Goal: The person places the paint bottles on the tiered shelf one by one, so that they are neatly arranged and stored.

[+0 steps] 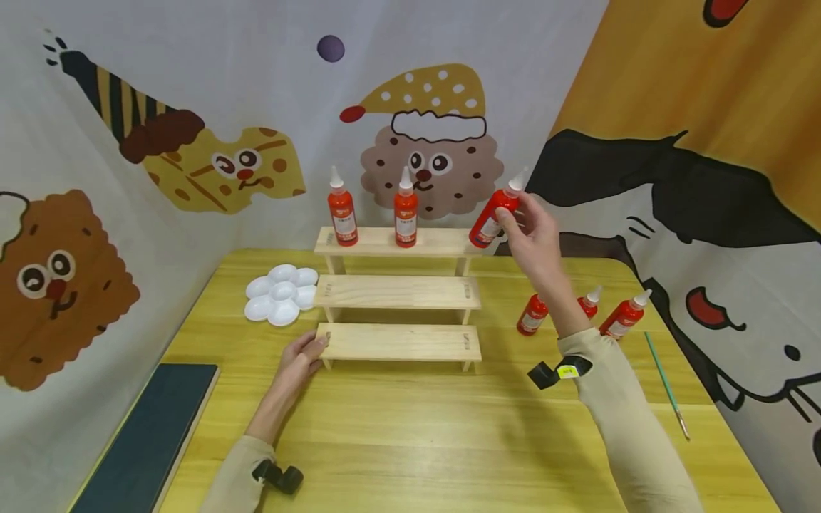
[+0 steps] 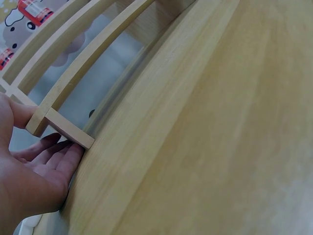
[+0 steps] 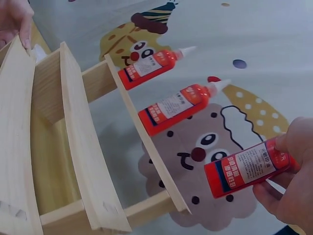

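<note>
Wooden rack (image 1: 398, 292): your L hand's (image 1: 300, 360) fingers clamp its near step's (image 1: 398, 343) left end. Mid right, 3 red bottles (image 1: 622, 320) on counter (image 1: 410, 434). Far, your R hand's (image 1: 537, 239) fingers pinch a tilted red bottle (image 1: 489, 226) by top step's (image 1: 439, 241) right end.

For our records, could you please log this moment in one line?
right hand: holds red bottle, tilted; left hand: holds bottom shelf at left end; top shelf: two upright bottles; table: three more bottles
</note>
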Demonstrator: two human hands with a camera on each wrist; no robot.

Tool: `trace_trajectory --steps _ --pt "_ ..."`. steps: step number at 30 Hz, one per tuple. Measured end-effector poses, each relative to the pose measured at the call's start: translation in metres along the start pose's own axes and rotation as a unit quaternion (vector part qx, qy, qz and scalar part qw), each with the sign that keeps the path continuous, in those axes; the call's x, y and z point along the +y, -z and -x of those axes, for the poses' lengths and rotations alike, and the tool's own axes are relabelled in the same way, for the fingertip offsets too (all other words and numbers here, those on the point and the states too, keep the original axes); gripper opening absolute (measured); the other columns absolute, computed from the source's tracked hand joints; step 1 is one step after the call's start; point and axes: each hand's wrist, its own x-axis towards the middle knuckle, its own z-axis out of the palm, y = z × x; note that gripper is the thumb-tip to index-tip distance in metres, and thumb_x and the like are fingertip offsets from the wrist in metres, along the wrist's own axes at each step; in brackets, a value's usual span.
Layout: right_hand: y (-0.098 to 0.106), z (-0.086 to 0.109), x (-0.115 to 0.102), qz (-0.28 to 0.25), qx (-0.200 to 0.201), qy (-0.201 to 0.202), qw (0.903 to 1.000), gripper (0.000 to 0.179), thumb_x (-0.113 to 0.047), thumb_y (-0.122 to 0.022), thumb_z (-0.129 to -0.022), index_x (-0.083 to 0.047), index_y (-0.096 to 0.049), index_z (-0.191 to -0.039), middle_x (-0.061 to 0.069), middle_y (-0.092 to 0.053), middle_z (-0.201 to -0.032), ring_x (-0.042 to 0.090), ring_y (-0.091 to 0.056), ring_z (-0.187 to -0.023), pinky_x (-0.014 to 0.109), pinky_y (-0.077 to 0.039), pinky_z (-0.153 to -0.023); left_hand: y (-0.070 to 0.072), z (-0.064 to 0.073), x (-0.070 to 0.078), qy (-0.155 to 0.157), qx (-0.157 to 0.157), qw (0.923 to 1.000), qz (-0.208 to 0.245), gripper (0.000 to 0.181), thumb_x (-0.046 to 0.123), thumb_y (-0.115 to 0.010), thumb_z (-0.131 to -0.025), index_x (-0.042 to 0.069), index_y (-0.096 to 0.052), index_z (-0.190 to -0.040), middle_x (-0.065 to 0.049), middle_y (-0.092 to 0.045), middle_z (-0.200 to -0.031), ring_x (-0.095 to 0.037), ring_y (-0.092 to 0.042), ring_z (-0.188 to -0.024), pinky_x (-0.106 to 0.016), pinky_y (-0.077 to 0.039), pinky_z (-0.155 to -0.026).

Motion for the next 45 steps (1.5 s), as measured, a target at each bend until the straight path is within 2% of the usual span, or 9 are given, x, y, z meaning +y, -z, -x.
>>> trace_trajectory --steps 9,17,26,32,37,41,45 --pt "-0.024 -0.018 0.001 0.018 -0.014 0.030 0.9993 0.048 -0.023 -0.065 -0.101 -0.007 -0.054 -0.144 0.015 -0.061 -0.140 0.032 -0.060 -0.126 0.046 -0.048 -0.111 0.000 -0.001 0.000 -0.004 -0.001 1.0000 -0.001 0.052 0.019 -0.052 -0.106 -0.004 -0.039 -0.151 -0.029 -0.045 -0.151 0.005 -0.063 -0.101 -0.015 -0.054 -0.090" --pt "-0.037 -0.030 0.006 0.023 -0.025 0.010 0.9994 0.046 -0.021 -0.069 -0.098 -0.003 -0.057 -0.138 0.019 -0.065 -0.131 0.033 -0.063 -0.119 0.045 -0.051 -0.107 -0.003 0.000 0.001 -0.007 0.002 1.0000 -0.002 0.052 0.018 -0.052 -0.106 -0.005 -0.040 -0.151 -0.030 -0.045 -0.150 0.005 -0.063 -0.099 -0.016 -0.055 -0.089" --pt "-0.046 -0.032 0.006 0.061 -0.040 -0.004 0.9973 0.046 -0.025 -0.068 -0.098 -0.007 -0.057 -0.139 0.018 -0.065 -0.132 0.033 -0.063 -0.120 0.045 -0.051 -0.107 -0.004 -0.001 0.000 -0.007 0.000 1.0000 -0.001 0.051 0.017 -0.052 -0.106 -0.005 -0.040 -0.150 -0.029 -0.046 -0.150 0.004 -0.063 -0.100 -0.016 -0.055 -0.090" --pt "-0.046 -0.032 0.003 0.093 -0.053 0.000 0.9942 0.049 -0.029 -0.068 -0.099 -0.009 -0.053 -0.140 0.017 -0.064 -0.133 0.033 -0.061 -0.119 0.047 -0.051 -0.106 -0.002 -0.003 0.000 -0.008 -0.001 0.9999 -0.008 0.051 0.018 -0.051 -0.107 -0.004 -0.039 -0.151 -0.029 -0.045 -0.151 0.005 -0.063 -0.100 -0.016 -0.054 -0.090" --pt "-0.043 -0.030 0.002 0.091 -0.078 0.006 0.9928 0.054 -0.029 -0.068 -0.099 -0.008 -0.049 -0.145 0.018 -0.060 -0.137 0.033 -0.058 -0.124 0.047 -0.048 -0.110 -0.002 -0.002 -0.001 -0.010 0.004 0.9999 -0.004 0.051 0.018 -0.052 -0.106 -0.004 -0.041 -0.150 -0.028 -0.048 -0.149 0.004 -0.064 -0.100 -0.016 -0.055 -0.088" --pt "-0.033 -0.029 0.003 0.075 -0.094 0.010 0.9927 0.057 -0.029 -0.066 -0.100 -0.007 -0.046 -0.148 0.017 -0.057 -0.142 0.034 -0.054 -0.131 0.049 -0.043 -0.114 -0.002 0.000 -0.001 -0.011 0.003 0.9999 0.001 0.054 0.020 -0.054 -0.106 -0.007 -0.039 -0.150 -0.028 -0.048 -0.148 0.003 -0.064 -0.100 -0.016 -0.055 -0.088" --pt "-0.017 -0.028 0.001 0.073 -0.089 0.026 0.9930 0.056 -0.028 -0.065 -0.101 -0.005 -0.046 -0.148 0.018 -0.056 -0.143 0.036 -0.053 -0.132 0.052 -0.043 -0.115 0.000 0.000 -0.002 -0.011 0.002 0.9999 -0.001 0.056 0.021 -0.053 -0.106 -0.007 -0.037 -0.152 -0.030 -0.046 -0.149 0.003 -0.063 -0.100 -0.016 -0.055 -0.088"
